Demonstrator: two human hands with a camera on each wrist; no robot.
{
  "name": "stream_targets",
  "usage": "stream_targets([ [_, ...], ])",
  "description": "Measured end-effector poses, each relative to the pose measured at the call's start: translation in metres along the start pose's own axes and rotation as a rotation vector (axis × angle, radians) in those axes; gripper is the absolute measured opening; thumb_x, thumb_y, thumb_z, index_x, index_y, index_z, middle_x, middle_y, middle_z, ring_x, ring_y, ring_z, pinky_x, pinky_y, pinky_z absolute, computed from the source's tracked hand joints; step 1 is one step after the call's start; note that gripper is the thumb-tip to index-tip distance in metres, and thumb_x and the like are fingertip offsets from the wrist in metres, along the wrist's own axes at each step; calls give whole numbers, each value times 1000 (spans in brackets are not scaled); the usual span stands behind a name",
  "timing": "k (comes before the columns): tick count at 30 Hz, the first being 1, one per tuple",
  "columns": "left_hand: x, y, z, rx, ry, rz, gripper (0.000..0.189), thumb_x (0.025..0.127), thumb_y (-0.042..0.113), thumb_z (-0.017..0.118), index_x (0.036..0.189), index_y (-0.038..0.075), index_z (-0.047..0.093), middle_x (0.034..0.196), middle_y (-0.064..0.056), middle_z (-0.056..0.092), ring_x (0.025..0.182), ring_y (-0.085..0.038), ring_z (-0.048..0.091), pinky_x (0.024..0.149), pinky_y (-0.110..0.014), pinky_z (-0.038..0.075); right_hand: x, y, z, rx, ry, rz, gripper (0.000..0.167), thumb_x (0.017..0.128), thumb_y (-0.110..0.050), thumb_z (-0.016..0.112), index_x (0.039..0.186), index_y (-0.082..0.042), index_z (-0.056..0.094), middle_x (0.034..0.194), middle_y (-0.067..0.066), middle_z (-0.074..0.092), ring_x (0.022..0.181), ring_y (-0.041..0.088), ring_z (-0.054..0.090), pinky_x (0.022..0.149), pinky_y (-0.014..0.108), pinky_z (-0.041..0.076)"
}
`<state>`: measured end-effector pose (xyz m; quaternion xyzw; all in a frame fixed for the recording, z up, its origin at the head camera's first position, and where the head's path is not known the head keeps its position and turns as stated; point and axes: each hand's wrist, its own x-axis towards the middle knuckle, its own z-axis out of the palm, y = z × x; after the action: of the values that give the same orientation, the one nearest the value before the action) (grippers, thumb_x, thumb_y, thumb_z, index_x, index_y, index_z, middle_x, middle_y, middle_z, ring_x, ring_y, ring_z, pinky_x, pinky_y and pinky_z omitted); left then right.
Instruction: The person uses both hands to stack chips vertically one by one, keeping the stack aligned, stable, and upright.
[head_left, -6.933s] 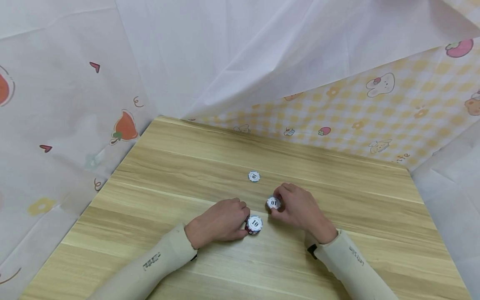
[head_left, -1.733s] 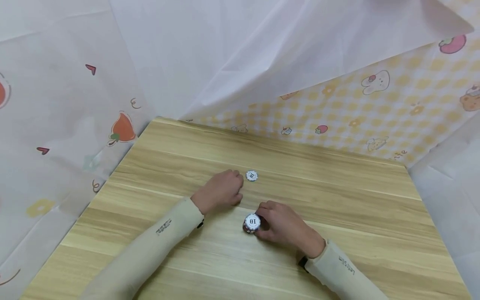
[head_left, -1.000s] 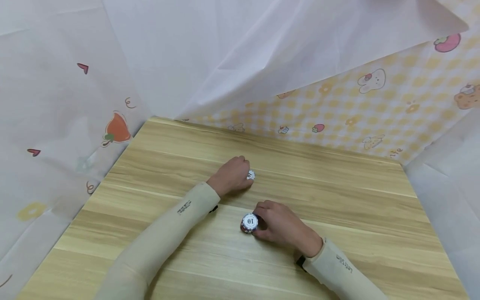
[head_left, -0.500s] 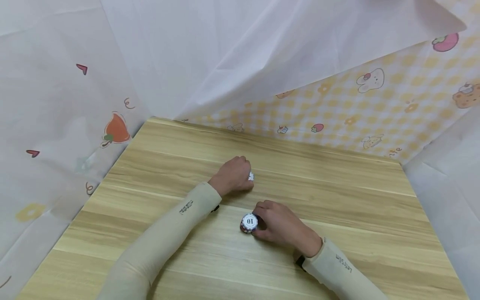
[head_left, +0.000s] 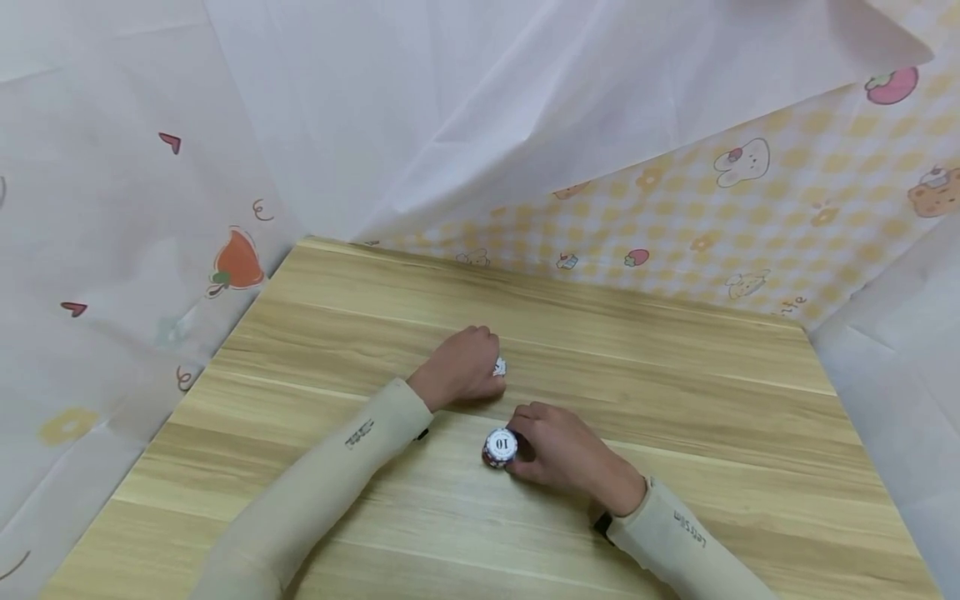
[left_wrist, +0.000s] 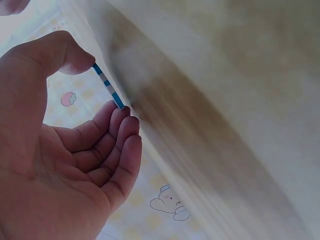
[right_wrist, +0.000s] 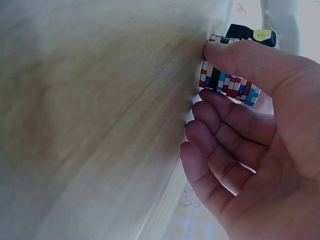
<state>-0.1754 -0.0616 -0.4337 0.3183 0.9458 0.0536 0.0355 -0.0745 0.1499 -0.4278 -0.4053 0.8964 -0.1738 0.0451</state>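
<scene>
A stack of poker chips (head_left: 500, 447) stands near the middle of the table, a white one marked 10 on top. My right hand (head_left: 558, 450) holds the stack between thumb and fingers from its right side. In the right wrist view the chip stack (right_wrist: 227, 82) shows red, blue, black and white edges. Farther back, my left hand (head_left: 461, 367) pinches a single poker chip (head_left: 500, 367) by its rim, mostly covered by the fingers in the head view. Edge-on in the left wrist view, that chip (left_wrist: 108, 86) has a blue and white rim between thumb and fingertips.
The wood-grain table (head_left: 637, 367) fills the lower view. White sheeting (head_left: 450, 100) hangs behind it, and a yellow checked cloth (head_left: 675, 242) lines the back edge. A black wrist device (right_wrist: 250, 35) shows beyond the stack in the right wrist view.
My left hand left the stack, reached the lone chip at the back and pinched it; both have now shifted slightly nearer. My right hand earlier brought chips onto the stack and stays there.
</scene>
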Motion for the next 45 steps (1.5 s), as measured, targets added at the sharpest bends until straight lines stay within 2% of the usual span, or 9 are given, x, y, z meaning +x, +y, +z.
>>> stream_targets([
  [12,-16,2,-7,-16,68,75,29,90,33,69,92,5,62,90,-10,62,81,-23,57,80,-38,54,0,1,2,-2,-5,8,28,87,-22,93,105,-9,76,100,-5,69,87,7,60,78,30,56],
  [20,-23,0,-5,-83,96,101,32,87,33,70,101,4,68,95,-7,63,86,-21,59,82,-37,53,0,2,2,-6,-4,6,29,87,-23,93,106,-9,77,101,-5,69,88,7,60,78,30,56],
  [29,-32,-2,-7,-111,162,166,32,86,31,70,102,3,68,96,-6,64,89,-21,60,84,-37,53,0,2,2,15,-11,11,27,87,-22,93,105,-10,77,101,-5,70,87,6,60,76,28,55],
  [45,-50,3,-16,-146,142,207,31,88,31,75,103,5,68,96,-3,64,90,-19,60,86,-36,54,1,3,1,17,-6,-4,26,87,-23,91,104,-11,75,97,-6,67,84,6,57,73,29,53],
])
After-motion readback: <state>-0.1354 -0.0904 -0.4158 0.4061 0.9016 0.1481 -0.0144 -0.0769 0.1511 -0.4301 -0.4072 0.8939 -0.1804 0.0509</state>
